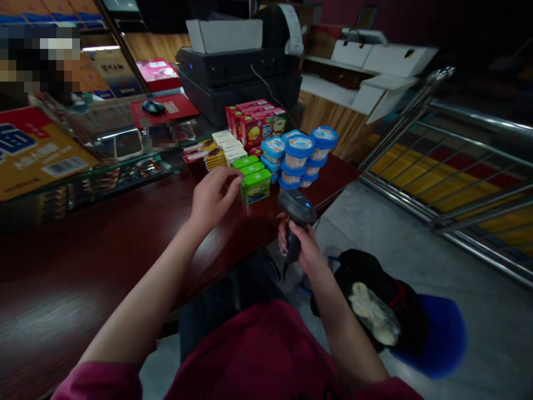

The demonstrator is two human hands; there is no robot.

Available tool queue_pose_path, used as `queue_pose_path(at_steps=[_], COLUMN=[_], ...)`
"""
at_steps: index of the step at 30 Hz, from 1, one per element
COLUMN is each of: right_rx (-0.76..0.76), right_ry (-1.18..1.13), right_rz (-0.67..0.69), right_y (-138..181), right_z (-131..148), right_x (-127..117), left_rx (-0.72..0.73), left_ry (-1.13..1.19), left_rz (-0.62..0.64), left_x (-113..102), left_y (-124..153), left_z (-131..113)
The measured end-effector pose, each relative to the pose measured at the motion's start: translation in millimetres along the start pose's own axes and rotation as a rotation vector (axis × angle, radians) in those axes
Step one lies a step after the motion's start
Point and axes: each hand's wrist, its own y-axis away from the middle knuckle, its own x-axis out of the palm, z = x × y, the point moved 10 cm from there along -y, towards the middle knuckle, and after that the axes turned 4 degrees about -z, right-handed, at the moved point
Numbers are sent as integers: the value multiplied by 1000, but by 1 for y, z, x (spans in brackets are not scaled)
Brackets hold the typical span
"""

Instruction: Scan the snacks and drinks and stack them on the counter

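My left hand [214, 194] hovers over the dark red counter, beside several small green boxes [256, 188] standing in a row. Its fingers are loosely bent with the thumb apart. Whether the fingertips touch the nearest box, I cannot tell. In my right hand [306, 244] is a black barcode scanner [297, 206], wrapped by the handle, with a small blue light on its head. Just beyond the scanner stand stacked tubs with blue lids [298, 145]. Behind the green boxes are white packs [230, 147], brown-and-yellow packs [206, 155] and red cartons [258, 125].
A black cash-register unit [237, 78] with a white tray rises at the back. To the left lie a glass display case [108, 125] and a large yellow-red package [37, 153]. Metal railing [458, 166] stands at the right; a blue stool [445, 333] holds a black bag.
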Motion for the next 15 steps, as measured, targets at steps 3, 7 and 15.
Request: queue_pose_path(at_steps=[3, 7, 15], right_rx=[-27, -46, -63], right_ry=[-36, -73, -100], right_rz=[-82, -128, -212], right_y=[2, 7, 15], right_z=[14, 27, 41], right_x=[-27, -49, -78], left_rx=[173, 230, 133], left_ry=[100, 203, 295], left_rz=[82, 167, 269], left_x=[49, 123, 224], left_y=[-49, -103, -171], left_z=[-47, -71, -45])
